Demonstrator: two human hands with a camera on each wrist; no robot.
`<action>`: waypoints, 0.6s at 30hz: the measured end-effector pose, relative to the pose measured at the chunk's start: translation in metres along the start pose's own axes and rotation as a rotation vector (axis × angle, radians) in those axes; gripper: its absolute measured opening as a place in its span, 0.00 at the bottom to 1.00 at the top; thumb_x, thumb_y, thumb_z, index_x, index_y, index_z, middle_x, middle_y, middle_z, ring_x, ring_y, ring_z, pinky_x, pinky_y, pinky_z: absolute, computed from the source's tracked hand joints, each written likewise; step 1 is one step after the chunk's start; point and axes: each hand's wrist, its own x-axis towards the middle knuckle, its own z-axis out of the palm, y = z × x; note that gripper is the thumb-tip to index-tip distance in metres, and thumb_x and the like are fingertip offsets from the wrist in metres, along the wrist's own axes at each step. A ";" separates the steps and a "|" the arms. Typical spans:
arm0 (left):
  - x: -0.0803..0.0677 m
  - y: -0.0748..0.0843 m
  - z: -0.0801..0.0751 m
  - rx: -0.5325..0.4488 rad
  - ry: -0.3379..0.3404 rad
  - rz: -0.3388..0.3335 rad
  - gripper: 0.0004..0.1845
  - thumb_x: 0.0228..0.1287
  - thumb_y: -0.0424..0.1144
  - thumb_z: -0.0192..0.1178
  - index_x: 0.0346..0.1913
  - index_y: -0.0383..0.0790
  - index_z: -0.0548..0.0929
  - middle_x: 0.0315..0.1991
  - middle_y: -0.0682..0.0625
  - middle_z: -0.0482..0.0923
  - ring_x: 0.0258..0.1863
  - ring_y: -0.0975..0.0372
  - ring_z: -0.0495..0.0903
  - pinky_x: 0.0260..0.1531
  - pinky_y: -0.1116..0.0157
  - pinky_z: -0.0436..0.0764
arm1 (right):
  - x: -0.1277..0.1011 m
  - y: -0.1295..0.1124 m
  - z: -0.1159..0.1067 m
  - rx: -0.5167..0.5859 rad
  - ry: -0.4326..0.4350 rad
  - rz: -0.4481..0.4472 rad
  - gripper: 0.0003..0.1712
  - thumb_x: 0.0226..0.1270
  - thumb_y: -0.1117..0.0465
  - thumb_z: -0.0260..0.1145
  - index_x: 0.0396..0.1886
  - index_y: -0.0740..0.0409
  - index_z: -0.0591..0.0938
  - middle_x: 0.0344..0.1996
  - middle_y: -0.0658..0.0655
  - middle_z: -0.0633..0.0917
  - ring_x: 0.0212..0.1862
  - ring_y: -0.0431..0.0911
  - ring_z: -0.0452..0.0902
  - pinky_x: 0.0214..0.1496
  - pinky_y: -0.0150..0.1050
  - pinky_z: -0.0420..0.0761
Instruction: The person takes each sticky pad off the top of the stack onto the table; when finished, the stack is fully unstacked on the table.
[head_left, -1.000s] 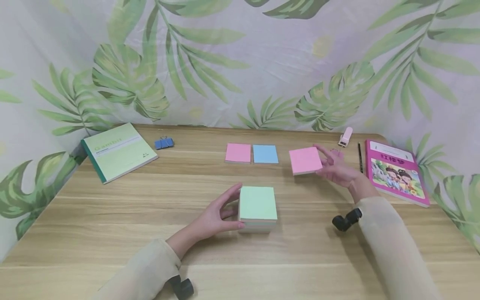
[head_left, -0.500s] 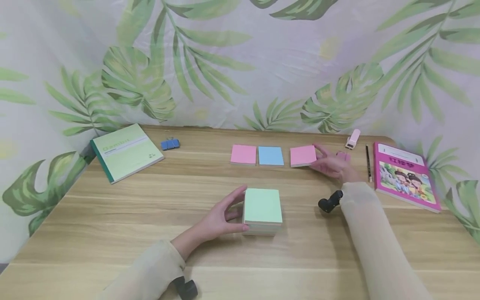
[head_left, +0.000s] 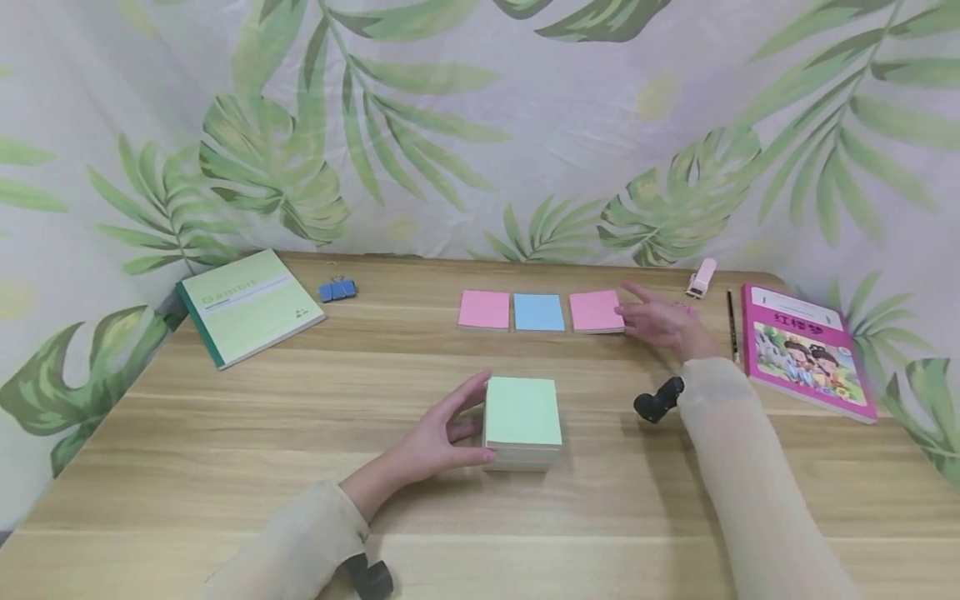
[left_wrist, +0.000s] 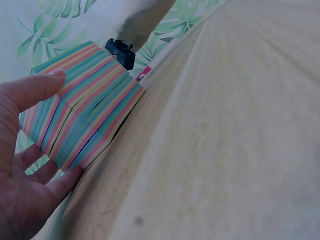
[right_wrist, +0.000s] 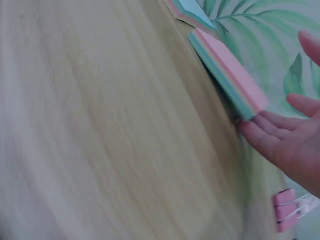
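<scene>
- Our L hand [head_left: 435, 437] grips green-topped note block [head_left: 522, 421], mid table [head_left: 225, 467].
- Our R hand [head_left: 660, 321], fingers relaxed, touches pink pad [head_left: 596, 311], last in row w/ blue pad [head_left: 538, 312].
- Pink clip [head_left: 702, 276], pencil [head_left: 731, 321], pink book [head_left: 806, 347] crowd the R side; green notebook [head_left: 247, 303], blue clip [head_left: 337, 288] far L.
- Open wood near front edge.

The left hand [head_left: 435, 437] is cupping the side of a thick block of notes [head_left: 522, 421] with a green top sheet, near the middle of the counter [head_left: 225, 450] — thumb and fingers curled against its left edge. The right hand [head_left: 660, 321] is lying flat with fingers straight, fingertips touching the right edge of a pink pad [head_left: 596, 311], which is sitting in a row beside a blue pad [head_left: 538, 312] and another pink pad [head_left: 484, 309] — all three just beside each other
</scene>
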 end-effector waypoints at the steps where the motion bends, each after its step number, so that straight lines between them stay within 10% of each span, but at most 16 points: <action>1: 0.000 0.000 0.000 0.002 0.001 -0.003 0.48 0.43 0.30 0.67 0.65 0.54 0.52 0.61 0.46 0.55 0.60 0.56 0.54 0.51 0.60 0.66 | -0.003 -0.003 0.001 -0.022 -0.011 -0.009 0.40 0.64 0.74 0.44 0.65 0.55 0.31 0.63 0.67 0.32 0.63 0.56 0.30 0.62 0.48 0.39; 12: -0.002 0.003 0.001 0.020 0.001 0.000 0.47 0.43 0.30 0.67 0.65 0.52 0.51 0.61 0.43 0.54 0.60 0.53 0.54 0.51 0.59 0.66 | -0.067 -0.018 0.048 -0.371 -0.166 -0.253 0.42 0.61 0.71 0.51 0.67 0.51 0.39 0.63 0.67 0.49 0.62 0.59 0.47 0.60 0.51 0.50; 18: -0.002 0.022 0.004 0.012 -0.003 -0.010 0.48 0.43 0.25 0.65 0.66 0.41 0.49 0.61 0.38 0.53 0.59 0.49 0.53 0.51 0.53 0.64 | -0.082 0.017 0.084 -0.294 -0.374 -0.352 0.47 0.56 0.71 0.56 0.67 0.52 0.38 0.63 0.66 0.48 0.61 0.63 0.44 0.59 0.55 0.50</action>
